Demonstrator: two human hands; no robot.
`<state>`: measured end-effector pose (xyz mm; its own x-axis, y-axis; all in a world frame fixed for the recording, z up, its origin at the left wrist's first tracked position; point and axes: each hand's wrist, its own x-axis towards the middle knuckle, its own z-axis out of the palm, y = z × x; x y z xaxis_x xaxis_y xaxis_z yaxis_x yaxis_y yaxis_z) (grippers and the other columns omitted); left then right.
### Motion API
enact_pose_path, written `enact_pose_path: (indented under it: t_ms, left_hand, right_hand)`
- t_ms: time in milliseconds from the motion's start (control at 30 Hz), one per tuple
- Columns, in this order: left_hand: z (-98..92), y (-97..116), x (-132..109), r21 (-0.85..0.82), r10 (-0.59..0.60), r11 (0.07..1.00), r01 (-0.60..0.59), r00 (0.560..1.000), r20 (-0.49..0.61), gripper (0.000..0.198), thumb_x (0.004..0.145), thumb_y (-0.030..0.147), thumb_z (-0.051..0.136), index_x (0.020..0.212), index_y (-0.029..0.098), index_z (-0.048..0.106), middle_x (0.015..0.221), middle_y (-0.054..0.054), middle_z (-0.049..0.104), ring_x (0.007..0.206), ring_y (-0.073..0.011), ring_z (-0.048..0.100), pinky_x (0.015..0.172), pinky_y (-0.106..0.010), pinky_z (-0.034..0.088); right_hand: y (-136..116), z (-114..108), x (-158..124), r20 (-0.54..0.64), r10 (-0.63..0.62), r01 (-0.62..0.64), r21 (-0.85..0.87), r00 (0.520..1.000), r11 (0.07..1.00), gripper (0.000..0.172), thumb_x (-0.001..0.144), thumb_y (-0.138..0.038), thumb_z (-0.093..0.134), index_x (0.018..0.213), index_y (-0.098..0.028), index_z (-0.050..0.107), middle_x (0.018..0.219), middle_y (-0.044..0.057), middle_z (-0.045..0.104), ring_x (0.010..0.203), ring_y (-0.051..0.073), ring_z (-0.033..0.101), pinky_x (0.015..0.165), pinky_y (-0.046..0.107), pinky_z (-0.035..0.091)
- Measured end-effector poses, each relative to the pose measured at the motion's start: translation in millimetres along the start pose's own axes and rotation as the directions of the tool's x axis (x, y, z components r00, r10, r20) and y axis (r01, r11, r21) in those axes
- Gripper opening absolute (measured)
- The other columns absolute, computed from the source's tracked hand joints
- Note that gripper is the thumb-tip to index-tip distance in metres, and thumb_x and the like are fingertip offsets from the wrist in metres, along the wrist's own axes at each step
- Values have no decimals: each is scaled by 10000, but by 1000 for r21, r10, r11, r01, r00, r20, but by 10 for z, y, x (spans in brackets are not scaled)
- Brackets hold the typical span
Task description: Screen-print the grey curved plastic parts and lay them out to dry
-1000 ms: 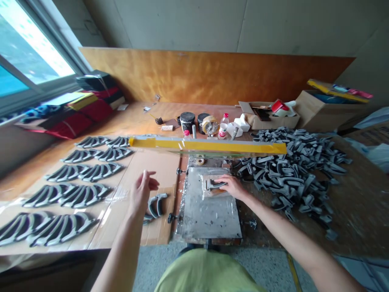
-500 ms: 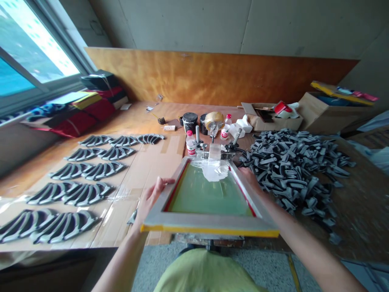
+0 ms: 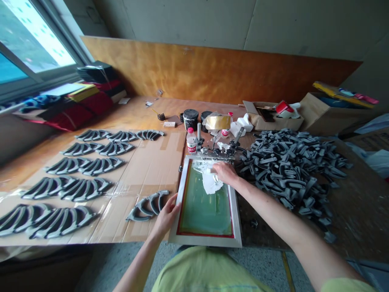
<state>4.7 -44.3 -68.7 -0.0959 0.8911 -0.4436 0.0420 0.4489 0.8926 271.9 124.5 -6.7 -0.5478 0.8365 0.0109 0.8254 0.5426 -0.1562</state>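
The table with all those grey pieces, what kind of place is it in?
Probably a small printing workshop: there's a framed green screen with white paste on it, and a big heap of grey parts beside it.

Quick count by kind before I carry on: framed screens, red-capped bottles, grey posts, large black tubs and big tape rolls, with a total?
Framed screen: 1
Red-capped bottles: 2
Grey posts: 2
Large black tubs, one partly hidden: 2
Big tape roll: 1
Total: 8
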Motion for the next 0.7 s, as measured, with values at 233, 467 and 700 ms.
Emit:
enact_pose_path:
  t_ms: [233, 467, 700]
  left_hand:
    - [34, -14, -16, -57, 5, 998, -5, 1000, -13, 732, 737, 574, 682, 1331, 171, 541, 820, -33, 711, 765, -220, 666, 673, -282, 510]
    - [49, 37, -52, -100, 6, 995, -8, 1000, -20, 736, 709, 584, 702, 1299, 162, 572, 794, -40, 720, 745, -224, 672, 673, -293, 515]
    - [36, 62, -69, -81, -11, 997, 6, 998, -62, 743, 679, 594, 720, 1278, 170, 604, 770, -41, 720, 725, -228, 670, 644, -294, 515]
  right_hand:
    - [98, -81, -559, 51, -285, 281, 81, 957, 956, 317, 752, 20, 502, 849, -222, 683, 844, 24, 682, 866, 181, 596, 731, 261, 425]
    - [-2, 33, -412, -117, -131, 143, 105, 984, 984, 295, 800, -16, 508, 895, -218, 702, 909, 50, 690, 906, 204, 580, 773, 294, 440]
    - [14, 160, -697, -130, -238, 258, 167, 962, 951, 352, 836, -23, 498, 1023, -228, 714, 966, 51, 704, 925, 196, 604, 822, 309, 483]
